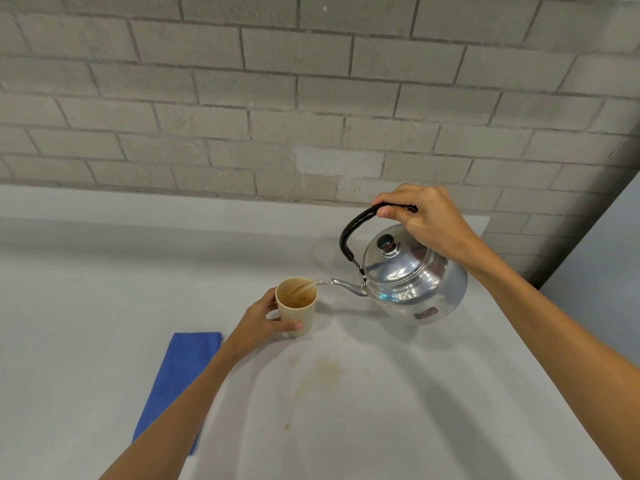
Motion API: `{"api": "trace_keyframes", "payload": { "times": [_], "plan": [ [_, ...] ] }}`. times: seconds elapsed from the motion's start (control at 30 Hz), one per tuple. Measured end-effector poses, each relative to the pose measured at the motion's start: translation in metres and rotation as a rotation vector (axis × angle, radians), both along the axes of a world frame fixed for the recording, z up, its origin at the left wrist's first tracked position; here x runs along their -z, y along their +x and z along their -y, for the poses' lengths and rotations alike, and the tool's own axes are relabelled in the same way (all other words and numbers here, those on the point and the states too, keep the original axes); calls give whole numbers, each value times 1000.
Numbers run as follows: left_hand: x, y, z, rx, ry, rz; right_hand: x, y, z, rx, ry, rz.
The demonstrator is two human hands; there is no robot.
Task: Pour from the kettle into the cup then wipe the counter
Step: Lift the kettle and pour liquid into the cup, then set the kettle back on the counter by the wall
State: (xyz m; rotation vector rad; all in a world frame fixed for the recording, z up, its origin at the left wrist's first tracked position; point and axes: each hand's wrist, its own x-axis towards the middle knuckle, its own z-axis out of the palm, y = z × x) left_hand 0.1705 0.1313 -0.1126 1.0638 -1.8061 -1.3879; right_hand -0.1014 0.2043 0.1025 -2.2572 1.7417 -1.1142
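A shiny metal kettle [412, 275] with a black handle hangs tilted above the white counter [104, 289], its spout over the rim of a beige cup [300, 315]. A brownish stream runs from the spout into the cup, which holds brown liquid. My right hand [427, 221] grips the kettle's handle from above. My left hand [261, 322] is wrapped around the cup's left side and holds it upright on the counter. A folded blue cloth [175, 386] lies flat to the left of my left forearm. Brownish stains [320, 375] mark the counter in front of the cup.
A grey brick wall [311, 98] runs along the back of the counter. The counter's right edge slants from the far right toward the near right, with a grey floor or panel [602, 289] beyond it.
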Motion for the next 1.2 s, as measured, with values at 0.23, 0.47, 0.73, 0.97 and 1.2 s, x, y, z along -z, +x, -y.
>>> {"api": "trace_keyframes", "payload": {
  "times": [0.23,0.47,0.73,0.97,1.2],
  "plan": [
    [-2,0,-1,-4,-1,3,-2,1,2,-7,-7,-21],
    [-2,0,-1,-6,-3,13,-2,1,3,-9,-4,-19],
    [-3,0,-2,1,-3,20,6,-3,0,9,8,64],
    [-4,2,-1,58,39,-19,27,-11,-4,50,2,265],
    [-51,5,4,-68,-104,-121,34,-18,-5,59,-70,475]
  ]
}}
